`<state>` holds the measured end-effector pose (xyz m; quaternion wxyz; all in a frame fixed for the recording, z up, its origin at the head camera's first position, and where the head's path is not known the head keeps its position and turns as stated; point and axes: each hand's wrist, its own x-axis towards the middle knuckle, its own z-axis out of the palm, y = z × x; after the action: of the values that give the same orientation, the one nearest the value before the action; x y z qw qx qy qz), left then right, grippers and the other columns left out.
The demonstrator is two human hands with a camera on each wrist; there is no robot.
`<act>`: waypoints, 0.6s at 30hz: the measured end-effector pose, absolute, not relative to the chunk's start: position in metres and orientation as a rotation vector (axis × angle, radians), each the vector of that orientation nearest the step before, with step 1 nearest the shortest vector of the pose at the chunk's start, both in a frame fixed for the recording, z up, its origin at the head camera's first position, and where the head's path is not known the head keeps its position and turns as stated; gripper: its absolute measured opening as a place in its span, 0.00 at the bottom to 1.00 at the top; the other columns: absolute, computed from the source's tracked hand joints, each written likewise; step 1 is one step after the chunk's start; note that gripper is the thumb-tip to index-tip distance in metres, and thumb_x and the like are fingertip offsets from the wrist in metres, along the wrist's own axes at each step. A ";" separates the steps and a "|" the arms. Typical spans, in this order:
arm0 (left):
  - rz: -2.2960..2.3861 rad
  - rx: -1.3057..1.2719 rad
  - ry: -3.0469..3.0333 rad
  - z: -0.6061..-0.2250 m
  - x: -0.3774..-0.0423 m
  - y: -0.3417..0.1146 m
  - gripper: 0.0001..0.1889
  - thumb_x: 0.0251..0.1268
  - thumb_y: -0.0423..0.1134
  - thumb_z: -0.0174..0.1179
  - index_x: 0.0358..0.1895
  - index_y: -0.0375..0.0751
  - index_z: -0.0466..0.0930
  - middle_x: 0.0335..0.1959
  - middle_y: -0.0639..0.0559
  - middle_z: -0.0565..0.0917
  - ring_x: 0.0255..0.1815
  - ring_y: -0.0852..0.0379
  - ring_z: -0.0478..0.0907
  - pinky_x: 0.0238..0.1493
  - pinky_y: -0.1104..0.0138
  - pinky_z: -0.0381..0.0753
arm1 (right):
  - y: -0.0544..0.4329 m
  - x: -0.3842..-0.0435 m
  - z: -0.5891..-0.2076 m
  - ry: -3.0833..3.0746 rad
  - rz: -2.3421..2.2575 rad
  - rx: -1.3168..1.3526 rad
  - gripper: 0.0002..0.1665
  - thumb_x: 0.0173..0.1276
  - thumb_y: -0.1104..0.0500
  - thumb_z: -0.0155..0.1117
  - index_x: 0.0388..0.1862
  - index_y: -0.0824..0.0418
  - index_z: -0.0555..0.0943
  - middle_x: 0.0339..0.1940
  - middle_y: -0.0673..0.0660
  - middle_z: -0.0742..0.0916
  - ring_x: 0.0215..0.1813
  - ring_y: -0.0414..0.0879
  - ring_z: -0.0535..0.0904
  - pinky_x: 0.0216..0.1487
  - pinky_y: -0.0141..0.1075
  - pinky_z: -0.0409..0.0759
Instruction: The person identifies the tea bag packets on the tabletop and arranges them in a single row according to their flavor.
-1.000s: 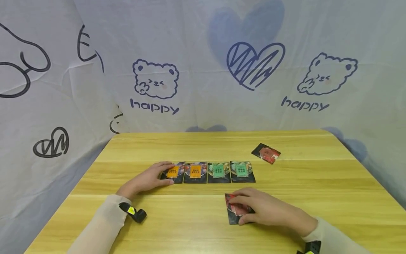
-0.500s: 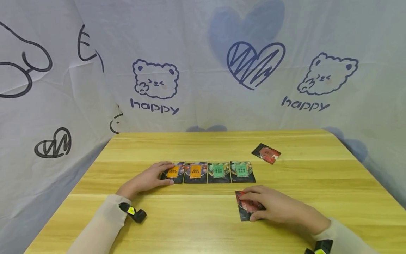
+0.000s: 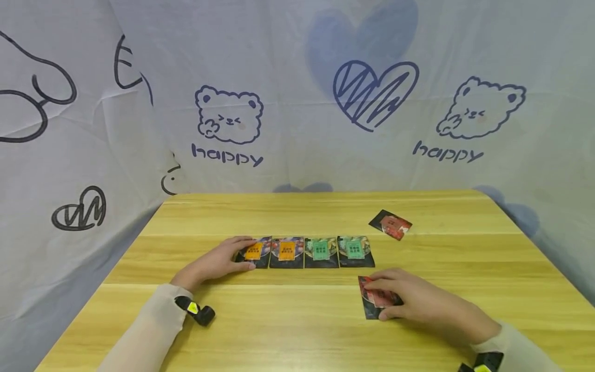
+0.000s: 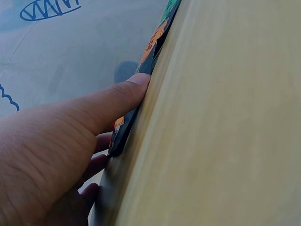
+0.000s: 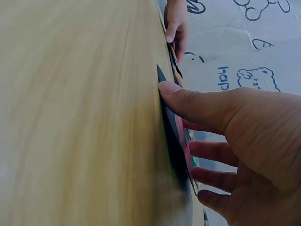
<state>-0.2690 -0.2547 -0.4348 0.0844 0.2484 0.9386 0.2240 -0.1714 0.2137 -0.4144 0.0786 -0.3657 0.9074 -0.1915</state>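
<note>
Red-labelled packet point(image 3: 382, 298) sits over the near side of the table point(image 3: 279, 325), just nearer the person than the right end of a row of four packets and apart from it. The right hand point(image 3: 416, 300) holds it: the grip is only as wide as the packet, thumb at the near edge and fingers at the far one. Whether its whole underside touches the wood, I cannot tell.

The row runs left to right: first orange packet point(image 3: 253, 252), second orange packet point(image 3: 286, 251), first green packet point(image 3: 321, 250) and second green packet point(image 3: 355, 249), side by side with their edges close. The left hand point(image 3: 225, 260) rests on the first orange packet, its grip spread loosely, with the thumb on the near edge and the fingers at the far and left sides.

Another red packet point(image 3: 392, 226) lies slanted beyond the row's right end, well apart from the right hand. Pale sleeves point(image 3: 141, 328) cover both forearms, and a dark wrist device point(image 3: 201, 313) shows at each cuff. Behind the table hangs a whitish cloth point(image 3: 297, 129) with drawn bears, hearts and the word "happy".
</note>
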 end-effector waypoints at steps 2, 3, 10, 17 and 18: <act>0.671 0.743 2.800 -0.435 -0.269 -0.255 0.42 0.62 0.64 0.60 0.75 0.47 0.62 0.75 0.40 0.59 0.74 0.37 0.54 0.69 0.42 0.59 | 0.217 -0.171 -0.415 2.725 -0.576 -1.087 0.38 0.64 0.35 0.62 0.68 0.51 0.75 0.67 0.54 0.75 0.67 0.58 0.68 0.60 0.58 0.71; 0.669 0.738 2.798 -0.435 -0.269 -0.255 0.42 0.62 0.64 0.60 0.75 0.48 0.62 0.75 0.41 0.59 0.74 0.38 0.54 0.69 0.42 0.59 | 0.219 -0.172 -0.415 2.726 -0.577 -1.087 0.38 0.64 0.35 0.62 0.68 0.51 0.75 0.67 0.54 0.75 0.67 0.59 0.68 0.60 0.59 0.71; 0.668 0.731 2.797 -0.434 -0.269 -0.254 0.42 0.62 0.65 0.59 0.75 0.48 0.62 0.75 0.41 0.58 0.74 0.38 0.54 0.69 0.42 0.59 | 0.232 -0.175 -0.413 2.736 -0.567 -1.031 0.38 0.64 0.35 0.62 0.68 0.53 0.75 0.67 0.57 0.75 0.66 0.61 0.69 0.59 0.59 0.72; 0.672 0.720 2.794 -0.433 -0.270 -0.253 0.42 0.62 0.64 0.60 0.75 0.47 0.62 0.75 0.41 0.58 0.74 0.38 0.54 0.69 0.42 0.59 | 0.242 -0.182 -0.412 2.746 -0.529 -0.997 0.39 0.63 0.34 0.63 0.67 0.55 0.76 0.66 0.60 0.76 0.65 0.63 0.70 0.58 0.59 0.72; 0.670 0.719 2.795 -0.433 -0.270 -0.252 0.42 0.62 0.64 0.60 0.75 0.47 0.62 0.75 0.42 0.58 0.74 0.38 0.54 0.69 0.42 0.59 | 0.243 -0.182 -0.411 2.749 -0.529 -0.994 0.39 0.63 0.35 0.63 0.67 0.55 0.76 0.66 0.60 0.76 0.65 0.63 0.70 0.59 0.59 0.72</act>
<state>-0.2703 -0.2524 -0.4327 0.0891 0.2418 0.9396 0.2252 -0.1823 0.2435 -0.4114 0.0855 -0.3335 0.9220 -0.1773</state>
